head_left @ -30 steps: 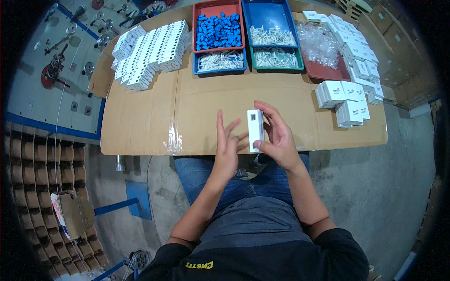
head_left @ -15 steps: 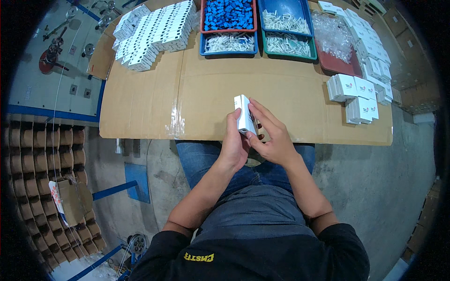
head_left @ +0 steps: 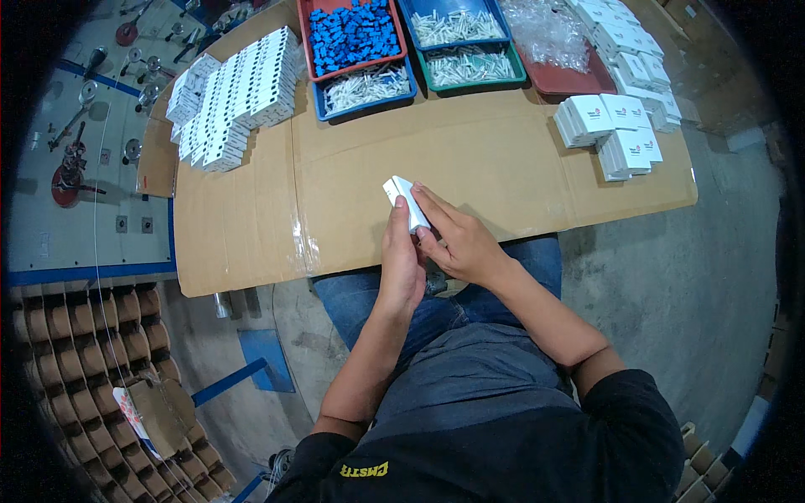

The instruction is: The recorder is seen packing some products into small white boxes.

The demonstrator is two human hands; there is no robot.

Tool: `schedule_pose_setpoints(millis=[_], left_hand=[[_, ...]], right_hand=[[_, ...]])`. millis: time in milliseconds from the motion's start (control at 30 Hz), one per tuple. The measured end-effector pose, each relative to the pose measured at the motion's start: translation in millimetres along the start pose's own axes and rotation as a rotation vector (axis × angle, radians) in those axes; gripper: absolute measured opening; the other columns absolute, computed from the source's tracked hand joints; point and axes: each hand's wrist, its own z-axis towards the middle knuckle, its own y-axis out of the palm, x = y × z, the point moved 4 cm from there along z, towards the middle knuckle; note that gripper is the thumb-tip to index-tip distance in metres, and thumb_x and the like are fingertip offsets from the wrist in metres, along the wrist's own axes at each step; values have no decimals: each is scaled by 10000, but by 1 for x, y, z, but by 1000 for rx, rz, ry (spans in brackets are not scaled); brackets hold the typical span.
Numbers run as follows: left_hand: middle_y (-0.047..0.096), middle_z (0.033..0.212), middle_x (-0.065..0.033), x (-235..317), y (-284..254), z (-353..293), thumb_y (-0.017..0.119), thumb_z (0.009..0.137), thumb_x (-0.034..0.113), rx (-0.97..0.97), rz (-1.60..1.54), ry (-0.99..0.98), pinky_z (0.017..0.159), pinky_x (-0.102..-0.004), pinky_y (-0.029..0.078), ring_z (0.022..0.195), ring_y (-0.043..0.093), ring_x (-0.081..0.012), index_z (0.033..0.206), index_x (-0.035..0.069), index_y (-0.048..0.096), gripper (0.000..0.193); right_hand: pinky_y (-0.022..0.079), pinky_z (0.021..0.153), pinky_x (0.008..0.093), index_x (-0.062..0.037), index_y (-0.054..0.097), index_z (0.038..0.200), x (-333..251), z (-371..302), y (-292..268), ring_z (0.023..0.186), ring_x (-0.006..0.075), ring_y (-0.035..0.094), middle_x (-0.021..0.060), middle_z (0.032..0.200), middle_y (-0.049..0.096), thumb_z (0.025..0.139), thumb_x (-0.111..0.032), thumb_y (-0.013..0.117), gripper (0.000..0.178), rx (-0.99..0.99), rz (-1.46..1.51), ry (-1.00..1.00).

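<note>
A small white box [head_left: 408, 199] is held between my two hands, just above the near edge of the cardboard-covered table. My left hand [head_left: 403, 260] grips its left side, with the thumb lying along it. On the other side, my right hand [head_left: 459, 237] presses its fingers against the box, its thumb near the lower end. The box stands tilted, its top leaning to the left. My palms and fingers hide much of its faces.
Stacked white boxes [head_left: 239, 101] stand at the far left, more white boxes [head_left: 623, 126] at the right. Between them are a red tray [head_left: 394, 59] of blue pieces, a blue tray [head_left: 321, 109] and a green tray [head_left: 475, 87] of white pieces, and clear plastic bags [head_left: 549, 38].
The view has turned, so the table appears slanted. Both hands still hold the white box, which now leans further to the left.
</note>
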Motion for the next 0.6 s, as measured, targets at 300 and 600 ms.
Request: schedule_pose_setpoints(millis=[300,600], left_hand=[[614,1074,-15,-12,1,-3,476,1055,502,89,-51,65,836,-285,486,951,579,-99,1276,60,559,501],[617,1082,-23,-16,-1,-13,482,1057,474,125,-104,73,852,-277,501,977,594,-104,1246,52,566,470]], right_hand=[[584,865,428,125,518,1337,23,-8,23,1084,423,674,327,1317,584,972,-217,545,502,156,-193,-179],[600,763,424,124,548,1293,24,-14,31,996,399,709,308,1250,637,963,-199,533,462,204,-227,-263]])
